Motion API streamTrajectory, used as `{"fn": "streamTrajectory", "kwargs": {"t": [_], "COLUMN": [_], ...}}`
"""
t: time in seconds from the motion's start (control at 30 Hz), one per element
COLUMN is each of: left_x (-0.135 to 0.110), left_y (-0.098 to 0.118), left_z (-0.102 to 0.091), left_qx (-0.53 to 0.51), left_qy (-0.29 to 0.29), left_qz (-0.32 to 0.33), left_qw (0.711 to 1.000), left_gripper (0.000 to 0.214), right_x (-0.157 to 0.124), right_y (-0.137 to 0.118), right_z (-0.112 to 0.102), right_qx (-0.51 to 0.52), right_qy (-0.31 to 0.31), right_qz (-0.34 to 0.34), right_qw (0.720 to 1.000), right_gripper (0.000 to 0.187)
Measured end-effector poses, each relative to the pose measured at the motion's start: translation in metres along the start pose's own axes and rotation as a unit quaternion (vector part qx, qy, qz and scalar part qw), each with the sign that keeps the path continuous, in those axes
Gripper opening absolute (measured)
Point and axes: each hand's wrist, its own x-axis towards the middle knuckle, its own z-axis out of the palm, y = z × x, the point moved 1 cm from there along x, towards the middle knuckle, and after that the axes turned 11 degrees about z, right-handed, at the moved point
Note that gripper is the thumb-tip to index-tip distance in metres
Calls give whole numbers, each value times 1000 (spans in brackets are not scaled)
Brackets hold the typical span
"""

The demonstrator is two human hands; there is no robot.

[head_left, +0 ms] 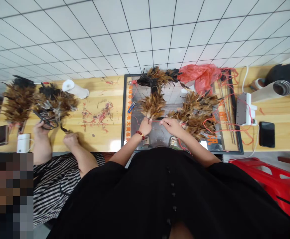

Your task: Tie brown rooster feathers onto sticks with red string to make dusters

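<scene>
My left hand (145,126) is closed around the base of a brown feather bundle (152,104), whose tips point away from me. A thin red string (156,121) stretches from there to my right hand (171,125), which pinches it between thumb and fingers. A short dark piece lies just behind the string; I cannot tell whether it is a handle. To the right of my right hand, brown feathers (198,109) lie in a heap on the glass panel (172,106). Beyond the bundle lies a bunch of black and brown feathers (157,78). Blue thread snips (131,106) rest left of it.
A red plastic bag (199,75) and thin rods (227,113) lie toward the right. Farther right are a power strip (244,108) and a phone (266,134). On the left a co-worker's hands (71,141) hold scissors (46,120) and feathers. A red stool (271,179) stands right.
</scene>
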Motion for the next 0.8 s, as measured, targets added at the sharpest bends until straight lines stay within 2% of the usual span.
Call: {"fn": "streamTrajectory", "kwargs": {"t": [0.07, 0.1, 0.2, 0.3, 0.4, 0.53, 0.6, 0.67, 0.8], "left_x": [-2, -4, -13, -20, -23, -22, -21, -21, -21], "left_y": [3, 6, 17, 28, 36, 39, 41, 46, 59], "left_z": [1, 2, 0, -6, -12, -18, -23, -30, -40], "left_qx": [129, 172, 254, 347, 474, 617, 658, 677, 669], "left_qy": [-16, -44, -129, -168, -187, -255, -285, -295, -328], "left_qz": [45, 56, 83, 101, 123, 185, 216, 250, 312], "left_qw": [991, 982, 955, 917, 852, 721, 662, 626, 589], "left_gripper": [28, 26, 15, 13, 22, 23, 34, 43, 51], "right_x": [5, 7, 13, 13, 13, 24, 36, 49, 70], "right_y": [-20, -28, -45, -55, -64, -65, -57, -46, -28], "right_z": [-11, -16, -27, -31, -29, -28, -30, -31, -25], "right_qx": [-79, -113, -193, -237, -272, -333, -328, -289, -165], "right_qy": [36, 49, 64, 58, 16, -9, -5, -8, -17], "right_qz": [-32, -41, -57, -67, -88, -89, -62, -29, -2], "right_qw": [996, 992, 978, 967, 958, 939, 943, 957, 986], "right_gripper": [29, 28, 28, 29, 30, 31, 31, 29, 31]}}
